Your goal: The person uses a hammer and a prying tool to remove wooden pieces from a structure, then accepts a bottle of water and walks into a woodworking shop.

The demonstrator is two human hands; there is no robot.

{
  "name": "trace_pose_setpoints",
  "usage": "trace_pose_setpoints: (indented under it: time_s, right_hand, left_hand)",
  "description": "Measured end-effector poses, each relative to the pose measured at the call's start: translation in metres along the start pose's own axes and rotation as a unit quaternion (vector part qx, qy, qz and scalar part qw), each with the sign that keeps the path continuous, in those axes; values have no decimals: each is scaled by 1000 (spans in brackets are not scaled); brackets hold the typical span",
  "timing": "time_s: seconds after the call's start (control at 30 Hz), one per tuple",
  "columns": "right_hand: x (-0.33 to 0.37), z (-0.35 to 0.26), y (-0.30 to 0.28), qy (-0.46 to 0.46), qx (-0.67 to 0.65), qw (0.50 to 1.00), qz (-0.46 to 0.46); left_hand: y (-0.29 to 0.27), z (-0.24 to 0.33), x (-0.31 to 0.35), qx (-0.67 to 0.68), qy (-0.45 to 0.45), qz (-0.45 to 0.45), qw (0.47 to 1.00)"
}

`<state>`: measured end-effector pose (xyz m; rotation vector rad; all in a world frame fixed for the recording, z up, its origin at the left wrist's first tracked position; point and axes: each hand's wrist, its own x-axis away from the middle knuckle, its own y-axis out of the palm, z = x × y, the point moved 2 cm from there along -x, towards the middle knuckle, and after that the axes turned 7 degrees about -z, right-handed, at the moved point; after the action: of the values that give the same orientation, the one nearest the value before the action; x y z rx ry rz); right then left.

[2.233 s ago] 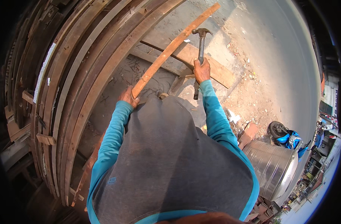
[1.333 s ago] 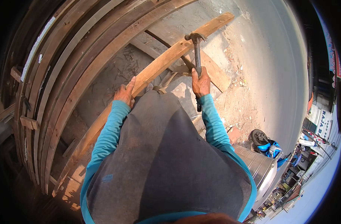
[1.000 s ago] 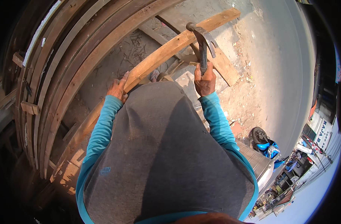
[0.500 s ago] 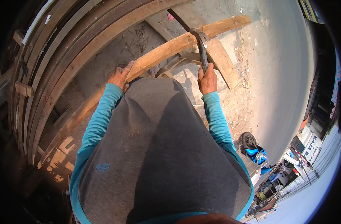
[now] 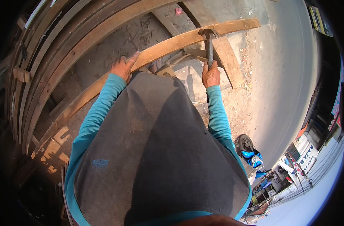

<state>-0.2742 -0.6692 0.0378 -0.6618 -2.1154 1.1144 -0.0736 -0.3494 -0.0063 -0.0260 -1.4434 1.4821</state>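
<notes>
A long wooden beam (image 5: 168,46) runs slantwise in front of me, from the lower left to the upper right. My left hand (image 5: 123,69) grips it left of its middle, with the index finger stretched along its edge. In my right hand (image 5: 211,74), the fingers are wrapped round the handle of a claw hammer (image 5: 208,47). The hammer's head lies over the beam's near edge towards its right part; whether they touch I cannot tell. A wider plank (image 5: 228,60) passes beneath the beam at the right.
Several long timbers (image 5: 51,71) are stacked at the left, with a small wood block (image 5: 21,74) against them. Debris litters the ground at upper middle, near a pink scrap (image 5: 178,11). A grey road (image 5: 284,75) lies at the right, with a blue motorbike (image 5: 251,152) lower down.
The hammer has turned more upright, its head shifting slightly right along the beam. My left hand keeps its place on the beam, and the whole view has shifted a little.
</notes>
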Motion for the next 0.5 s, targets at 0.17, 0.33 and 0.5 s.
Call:
trace_pose_setpoints:
  time_s: [0.17, 0.33, 0.5]
  right_hand:
    - [23, -47, -29, -36, -107, 990, 83]
    - [27, -24, 12, 0, -113, 990, 88]
    - [57, -58, 12, 67, -394, 916, -47]
  left_hand:
    - [25, -11, 3, -42, -3, 89, 995]
    - [25, -7, 1, -60, 9, 94, 994]
    - [10, -28, 9, 152, 19, 16, 988]
